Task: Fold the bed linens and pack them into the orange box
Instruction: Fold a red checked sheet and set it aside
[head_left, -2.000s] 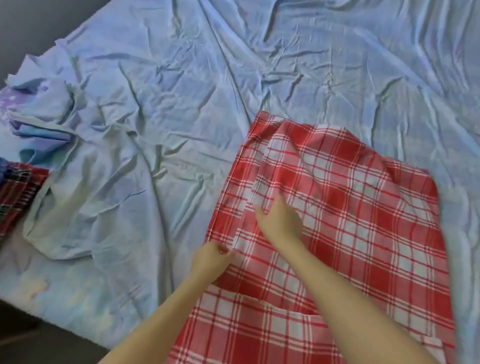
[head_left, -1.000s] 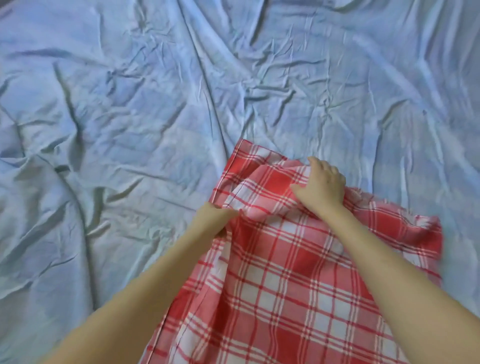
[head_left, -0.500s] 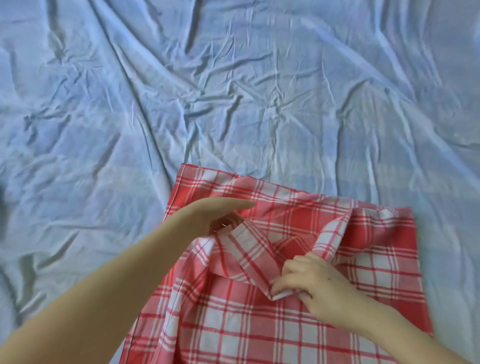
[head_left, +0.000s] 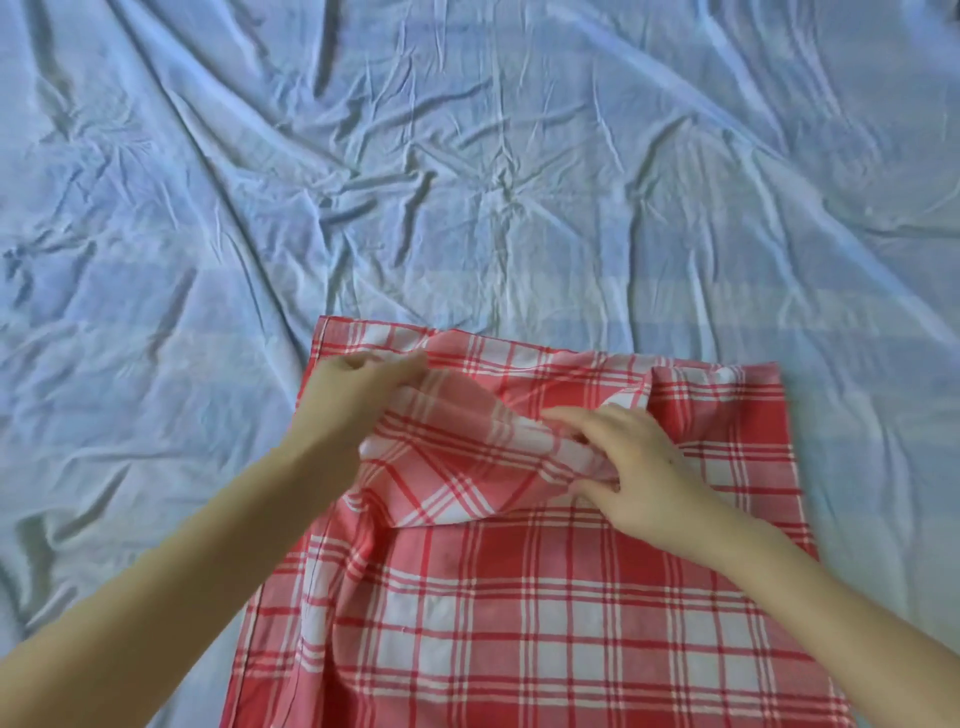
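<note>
A red and white checked linen (head_left: 519, 613) lies spread on the bed, its far edge running from the centre to the right. Near that far edge a flap of the cloth is turned up and bunched. My left hand (head_left: 353, 389) sits at the far left corner, fingers pinching the upper layer of the flap. My right hand (head_left: 623, 452) rests near the middle of the cloth, thumb and fingers pinching the folded edge of the same flap. The orange box is out of view.
A wrinkled light blue sheet (head_left: 467, 156) covers the whole bed around and beyond the checked linen. Both my forearms reach in from the bottom of the view.
The view has swung right and forward, so the pile at the left edge is gone. My right hand drew the flap back from the far edge; my left hand moved up to the far left corner.
</note>
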